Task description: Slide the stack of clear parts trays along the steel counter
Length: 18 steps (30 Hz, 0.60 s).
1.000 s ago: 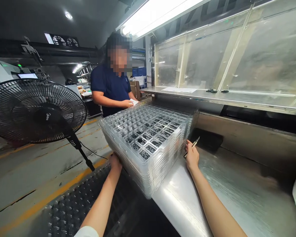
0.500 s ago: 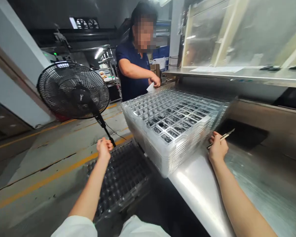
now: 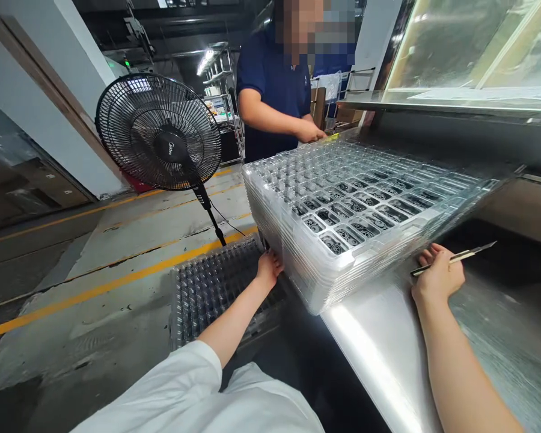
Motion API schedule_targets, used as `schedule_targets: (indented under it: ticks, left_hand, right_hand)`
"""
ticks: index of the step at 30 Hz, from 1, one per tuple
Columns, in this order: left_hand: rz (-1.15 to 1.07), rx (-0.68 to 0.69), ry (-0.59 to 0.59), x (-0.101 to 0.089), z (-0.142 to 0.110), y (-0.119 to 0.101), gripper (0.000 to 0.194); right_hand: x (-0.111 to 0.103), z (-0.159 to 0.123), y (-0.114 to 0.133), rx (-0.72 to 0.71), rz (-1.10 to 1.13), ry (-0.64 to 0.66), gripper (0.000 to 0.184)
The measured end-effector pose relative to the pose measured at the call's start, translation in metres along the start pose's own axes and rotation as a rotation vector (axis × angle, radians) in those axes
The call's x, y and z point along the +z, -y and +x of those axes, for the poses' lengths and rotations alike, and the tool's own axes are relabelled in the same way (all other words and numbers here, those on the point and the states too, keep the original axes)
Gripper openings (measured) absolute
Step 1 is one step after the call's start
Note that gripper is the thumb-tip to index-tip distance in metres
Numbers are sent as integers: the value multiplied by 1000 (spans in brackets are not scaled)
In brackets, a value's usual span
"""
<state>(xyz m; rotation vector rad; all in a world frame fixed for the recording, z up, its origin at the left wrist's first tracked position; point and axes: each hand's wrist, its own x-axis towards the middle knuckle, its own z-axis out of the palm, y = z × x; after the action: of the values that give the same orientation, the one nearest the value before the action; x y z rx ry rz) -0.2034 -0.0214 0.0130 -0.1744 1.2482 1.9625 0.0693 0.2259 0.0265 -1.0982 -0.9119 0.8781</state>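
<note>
Head view: a stack of clear plastic compartment trays (image 3: 342,222) is seen on the near end of a steel table (image 3: 388,355), its long axis running away toward a person in a dark blue shirt (image 3: 275,84), its near corner overhanging the table edge. The left hand (image 3: 268,269) is pressed against the stack's left side, fingers hidden; the right hand (image 3: 437,276) is set at the right side, tweezers (image 3: 455,257) pinched in its fingers. A black textured mat (image 3: 211,288), open floor and a standing fan (image 3: 162,132) are found to the left.

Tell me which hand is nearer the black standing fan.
Left. The left hand rests against the near-left side of the stack of clear plastic trays, below the black standing fan. The right hand, holding metal tweezers, is beyond the stack's right side.
</note>
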Motion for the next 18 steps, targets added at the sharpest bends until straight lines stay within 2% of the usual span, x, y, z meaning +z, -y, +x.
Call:
schedule_targets:
  ticks: [7,14,18]
  left_hand:
    - [-88,4,-42,20,2,15,22]
    - [-98,-17,-72,10,4,5,20]
    - [-104,-9,-78,17,10,2,17]
  right_hand:
    - [-5,1,-4,-18,38,38,50]
    - [-8,5,-9,-22,25,46,54]
    - [-8,8,-14,-19,10,18,51]
